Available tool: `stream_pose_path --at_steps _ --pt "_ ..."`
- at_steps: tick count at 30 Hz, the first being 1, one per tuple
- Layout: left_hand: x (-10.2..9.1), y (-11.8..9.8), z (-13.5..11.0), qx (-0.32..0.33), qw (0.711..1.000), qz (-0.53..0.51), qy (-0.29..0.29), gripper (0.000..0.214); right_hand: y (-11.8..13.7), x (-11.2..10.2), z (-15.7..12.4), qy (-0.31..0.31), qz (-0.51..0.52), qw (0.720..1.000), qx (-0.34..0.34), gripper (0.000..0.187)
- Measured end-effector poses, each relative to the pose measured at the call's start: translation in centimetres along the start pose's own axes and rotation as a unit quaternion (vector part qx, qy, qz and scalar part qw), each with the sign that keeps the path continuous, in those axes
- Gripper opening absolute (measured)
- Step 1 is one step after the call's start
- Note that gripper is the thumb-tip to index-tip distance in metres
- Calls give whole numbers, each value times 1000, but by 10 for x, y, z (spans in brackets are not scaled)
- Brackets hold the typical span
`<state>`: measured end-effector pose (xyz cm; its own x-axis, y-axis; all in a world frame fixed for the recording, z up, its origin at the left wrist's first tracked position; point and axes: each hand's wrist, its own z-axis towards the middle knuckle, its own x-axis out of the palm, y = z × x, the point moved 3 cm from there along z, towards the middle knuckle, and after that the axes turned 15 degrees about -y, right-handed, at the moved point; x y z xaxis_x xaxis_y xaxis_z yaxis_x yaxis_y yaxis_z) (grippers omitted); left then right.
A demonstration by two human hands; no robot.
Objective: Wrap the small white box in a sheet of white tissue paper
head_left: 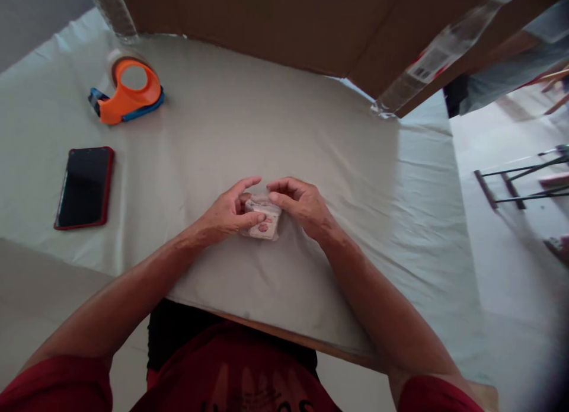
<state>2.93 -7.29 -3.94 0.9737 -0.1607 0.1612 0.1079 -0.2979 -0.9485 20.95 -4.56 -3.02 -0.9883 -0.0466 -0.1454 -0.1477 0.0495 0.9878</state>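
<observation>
A small whitish packet (267,227) with a reddish print sits in a clear plastic bag near the front of the table. My left hand (230,212) grips it from the left, thumb laid across its front and the other fingers behind, partly hidden. At the packet's upper right corner, my right hand (302,203) has its thumb and curled fingers closed at the bag's loose top edge. How much of the plastic is between those fingertips is hard to make out.
An orange and blue tape dispenser (131,92) lies at the far left, with a phone in a red case (84,188) nearer me. A large cardboard box (275,21) stands along the back of the cloth-covered table (311,281). Black metal legs (520,184) show on the floor at right.
</observation>
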Motion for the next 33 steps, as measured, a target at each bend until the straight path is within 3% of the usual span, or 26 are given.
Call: stream_pose_path --at_steps 11,17,26,33 --pt "8 -5 1 -11 1000 -5 -12 88 4 1 13 52 -1 998 30 22" --pt "8 -3 1 0 1000 2 -16 84 6 2 13 25 -14 999 21 22" --pt "8 -7 4 32 996 63 -53 78 10 5 7 39 -21 999 26 23" --pt "8 -8 4 56 994 76 -53 71 16 6 3 97 -26 994 53 24"
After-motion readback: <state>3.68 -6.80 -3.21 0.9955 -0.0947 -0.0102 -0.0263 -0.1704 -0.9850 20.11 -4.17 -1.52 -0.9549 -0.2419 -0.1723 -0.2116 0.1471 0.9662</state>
